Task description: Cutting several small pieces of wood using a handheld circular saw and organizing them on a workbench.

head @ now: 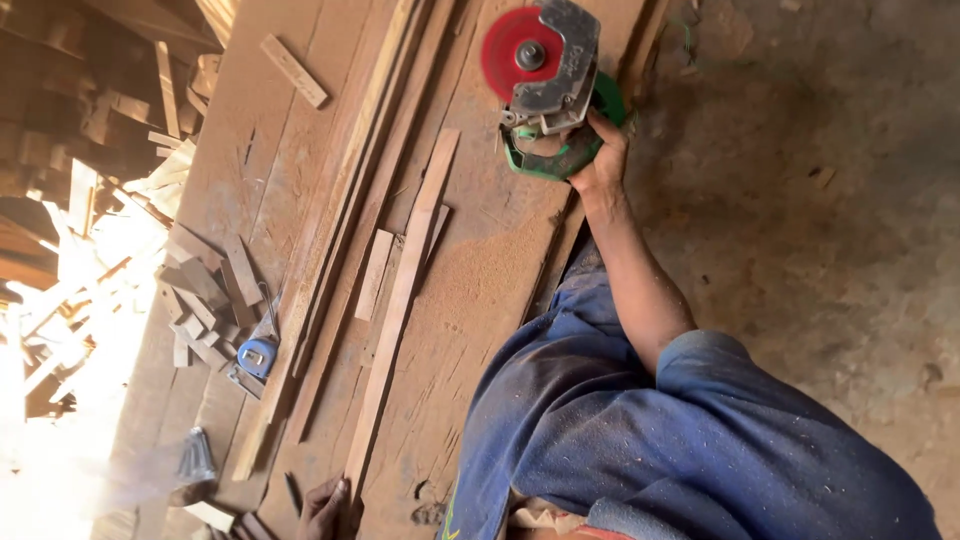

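Right hand [603,150] grips the saw [548,90], likely heavy (blade bare); left hand [325,505] presses flat on the stiff, light-looking strip [400,300].

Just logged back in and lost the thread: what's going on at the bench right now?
A person in a blue shirt leans over a sawdust-covered wooden workbench. The right hand grips a green circular saw with a red blade, resting on the bench. The left hand presses on the near end of a long wood strip. A blue tape measure lies among offcuts.
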